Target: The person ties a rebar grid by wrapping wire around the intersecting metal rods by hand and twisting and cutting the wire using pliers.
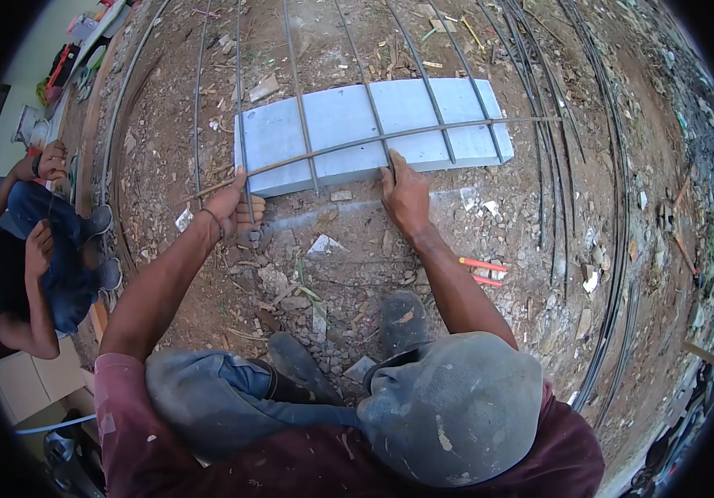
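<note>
Both hands were on rods: L hand (pixel 226 202) gripped crossbar (pixel 431 129) & end rod (pixel 242 133) by block's (pixel 336 116) L edge; R hand (pixel 409 199) pinched mid rod's (pixel 372 104) tip. Prob. best done w/ rods parallel, evenly spaced, crossbar square.
</note>
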Available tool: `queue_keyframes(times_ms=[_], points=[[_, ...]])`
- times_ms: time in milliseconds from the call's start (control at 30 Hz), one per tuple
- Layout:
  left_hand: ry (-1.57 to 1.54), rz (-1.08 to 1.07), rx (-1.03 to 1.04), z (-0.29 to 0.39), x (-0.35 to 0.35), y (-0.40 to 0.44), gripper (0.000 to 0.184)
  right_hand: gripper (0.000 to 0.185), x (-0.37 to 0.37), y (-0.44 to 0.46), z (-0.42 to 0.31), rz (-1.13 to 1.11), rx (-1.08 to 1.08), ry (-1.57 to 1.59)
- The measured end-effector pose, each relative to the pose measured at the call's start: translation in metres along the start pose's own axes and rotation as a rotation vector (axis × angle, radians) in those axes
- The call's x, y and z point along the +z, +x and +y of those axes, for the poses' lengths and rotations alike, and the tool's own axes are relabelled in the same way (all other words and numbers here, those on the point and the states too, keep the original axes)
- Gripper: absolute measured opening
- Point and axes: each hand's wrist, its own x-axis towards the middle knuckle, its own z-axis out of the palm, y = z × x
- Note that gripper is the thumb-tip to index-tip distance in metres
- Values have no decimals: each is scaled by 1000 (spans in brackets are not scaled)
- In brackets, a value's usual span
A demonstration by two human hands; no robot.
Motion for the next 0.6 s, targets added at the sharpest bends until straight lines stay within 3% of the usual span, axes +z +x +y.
queue_keyframes(times_ms=[200,300,433,533,600], points=[[12,39,16,-1,-3,-10,90,40,-9,-13,-8,-47,23,-17],[44,61,75,-5,-3,-10,87,36,-30,-38,-6,59,35,-17],[35,28,134,-17,-1,-8,83,25,-71,-72,19,-27,282,-49],[39,13,178,-17,4,-7,81,19,-86,-97,26,-54,282,-88],[27,27,173,-14,-1,-6,81,14,-86,-118,10,-149,135,-45]])
